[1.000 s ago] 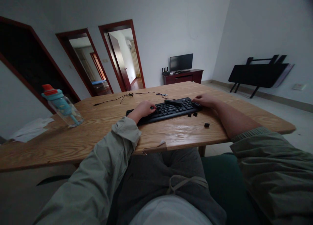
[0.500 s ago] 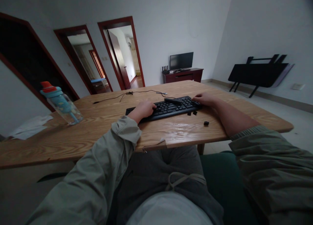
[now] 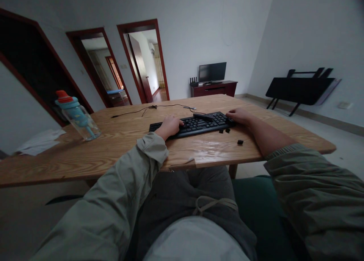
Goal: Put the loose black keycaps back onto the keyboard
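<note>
A black computer keyboard (image 3: 196, 129) lies across the wooden table in front of me. My left hand (image 3: 171, 126) is curled over its left part, thumb side toward the keys, with most fingers hidden. At the keyboard's right end, my right hand (image 3: 238, 116) has its fingers closed around the edge. On top of the keys rests a black oblong piece (image 3: 203, 117), its kind unclear. Small black pieces that look like loose keycaps (image 3: 240, 142) lie on the table near the right end, two close to the keyboard and one nearer to me.
The wooden table (image 3: 125, 147) bears a thin black cable (image 3: 133, 111) behind the keyboard. At the left stand a clear bottle with a blue and red top (image 3: 82, 119) and white paper (image 3: 41, 141). A taped patch marks the table's front edge.
The view has shifted slightly, so everything sits a little differently in the picture. Both hands stay at the keyboard, with no clear change in their hold.
</note>
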Tool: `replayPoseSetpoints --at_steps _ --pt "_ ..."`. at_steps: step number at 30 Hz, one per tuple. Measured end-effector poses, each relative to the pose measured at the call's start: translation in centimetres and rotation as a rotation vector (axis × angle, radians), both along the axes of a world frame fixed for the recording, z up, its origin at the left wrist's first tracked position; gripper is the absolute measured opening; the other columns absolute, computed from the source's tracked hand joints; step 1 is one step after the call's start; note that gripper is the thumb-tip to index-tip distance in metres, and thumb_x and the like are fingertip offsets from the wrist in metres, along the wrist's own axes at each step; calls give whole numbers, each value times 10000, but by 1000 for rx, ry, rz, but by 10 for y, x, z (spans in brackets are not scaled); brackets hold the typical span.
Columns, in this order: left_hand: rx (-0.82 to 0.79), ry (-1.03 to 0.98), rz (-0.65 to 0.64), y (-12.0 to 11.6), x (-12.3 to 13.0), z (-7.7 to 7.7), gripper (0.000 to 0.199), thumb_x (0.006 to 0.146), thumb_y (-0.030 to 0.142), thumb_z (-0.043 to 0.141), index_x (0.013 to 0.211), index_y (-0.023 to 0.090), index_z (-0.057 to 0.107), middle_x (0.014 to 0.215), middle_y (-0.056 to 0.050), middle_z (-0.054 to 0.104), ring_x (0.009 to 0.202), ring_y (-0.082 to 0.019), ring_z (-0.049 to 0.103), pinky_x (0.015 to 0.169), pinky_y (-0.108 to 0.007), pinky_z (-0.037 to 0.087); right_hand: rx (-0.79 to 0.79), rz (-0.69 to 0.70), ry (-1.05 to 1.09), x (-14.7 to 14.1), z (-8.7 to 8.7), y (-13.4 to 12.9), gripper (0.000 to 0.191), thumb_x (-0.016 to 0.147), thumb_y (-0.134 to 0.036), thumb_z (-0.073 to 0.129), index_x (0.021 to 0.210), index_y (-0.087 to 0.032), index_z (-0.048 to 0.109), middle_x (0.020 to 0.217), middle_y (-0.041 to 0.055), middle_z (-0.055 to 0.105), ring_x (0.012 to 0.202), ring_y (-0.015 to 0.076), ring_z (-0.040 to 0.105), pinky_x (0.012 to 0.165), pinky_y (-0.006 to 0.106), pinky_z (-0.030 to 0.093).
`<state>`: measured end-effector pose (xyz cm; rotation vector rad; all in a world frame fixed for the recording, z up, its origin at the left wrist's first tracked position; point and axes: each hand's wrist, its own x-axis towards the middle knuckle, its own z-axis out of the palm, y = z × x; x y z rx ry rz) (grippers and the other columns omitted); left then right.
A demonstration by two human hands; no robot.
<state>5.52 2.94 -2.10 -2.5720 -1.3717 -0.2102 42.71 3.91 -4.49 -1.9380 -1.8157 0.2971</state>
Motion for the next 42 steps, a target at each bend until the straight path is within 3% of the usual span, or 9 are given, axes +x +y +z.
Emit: replayPoseSetpoints --at_steps 4,8,12,15,22,26,32,37,42 --pt "15 -122 -12 5 -6 -2 466 786 73 534 1154 265 747 1144 -47 721 1092 -242 610 978 -359 456 -15 14 -2 1 1 1 349 877 -426 497 894 -160 723 933 104 716 862 243 639 723 310 453" --pt "138 -432 -46 -10 5 17 383 829 93 471 1082 173 748 1130 -74 710 1044 -202 627 947 -306 473 -50 36 22 4 1 3 345 875 -428 487 868 -161 705 904 94 711 833 233 633 684 303 446" --pt "43 -292 -444 -53 53 31 277 872 197 533 1050 180 744 1050 -70 709 983 -191 629 934 -298 466 -50 49 -2 6 1 5 349 874 -445 488 872 -171 705 942 94 720 866 242 635 698 309 454" --pt "-82 -135 -677 -80 97 25 308 908 305 556 1143 193 719 1158 -76 686 1053 -204 617 944 -303 456 -55 62 -16 6 3 5 342 884 -434 482 879 -181 712 978 88 730 888 241 640 716 305 466" --pt "-185 -70 -717 -86 149 8 324 917 324 543 1172 212 710 1142 -63 701 1025 -211 632 889 -300 462 -46 76 -34 1 8 1 335 886 -421 518 931 -164 727 1036 110 730 926 260 645 765 316 474" --pt "-212 -57 -768 -85 153 7 299 919 245 528 1136 206 729 1103 -55 722 981 -190 643 867 -284 457 -44 66 -43 1 7 2 371 877 -444 516 959 -158 737 1010 110 733 916 257 637 759 313 475" --pt "-150 -64 -667 -85 156 1 274 896 347 566 1011 206 772 913 -72 736 823 -200 644 729 -302 455 -46 62 -29 1 7 1 363 878 -452 520 930 -167 739 977 103 735 888 255 640 711 311 476" --pt "-84 -68 -696 -90 158 1 237 864 354 584 851 186 750 889 -78 716 803 -210 632 686 -310 439 -42 51 24 0 7 -1 352 876 -463 531 948 -184 733 986 94 733 909 257 649 742 317 490" --pt "-166 -83 -771 -92 162 3 235 883 277 561 1039 203 722 994 -54 722 868 -192 637 762 -301 450 -44 64 41 0 6 -1 336 882 -465 532 924 -196 728 988 95 731 924 256 654 778 324 491"
